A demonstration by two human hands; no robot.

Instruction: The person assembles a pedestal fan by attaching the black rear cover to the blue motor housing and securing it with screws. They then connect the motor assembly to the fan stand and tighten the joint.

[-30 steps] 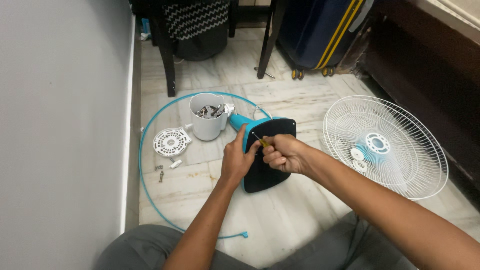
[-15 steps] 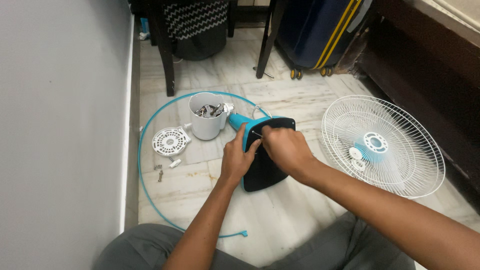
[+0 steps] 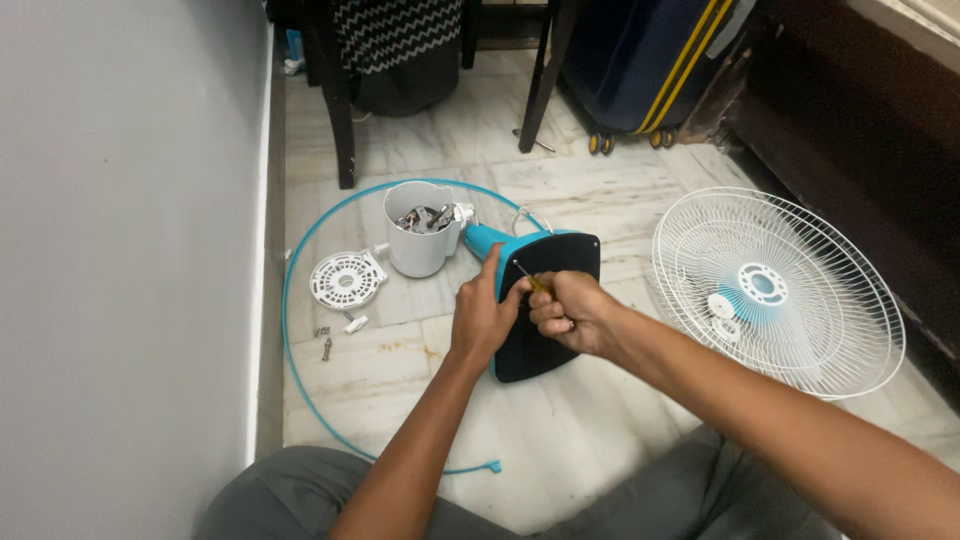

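Observation:
A fan base [image 3: 556, 262], teal with a black underside, lies tipped on the marble floor. My left hand [image 3: 484, 318] grips its left edge, thumb up along the teal rim. In my right hand [image 3: 570, 311] is a small screwdriver [image 3: 529, 277] with a yellow handle, its tip against the black underside near the top. The teal neck joins a white motor housing [image 3: 421, 243] standing open with metal parts showing inside.
A white wire fan guard [image 3: 776, 291] with a teal centre lies at right. A white round vented cover [image 3: 346, 279], loose screws [image 3: 323, 341] and a teal ring [image 3: 290, 330] lie at left beside the grey wall. Chair legs [image 3: 338, 110] and a blue suitcase [image 3: 645, 60] stand behind.
My right hand rolled its wrist over the base and back, ending with the screwdriver's yellow handle showing again. My left hand kept its hold on the base.

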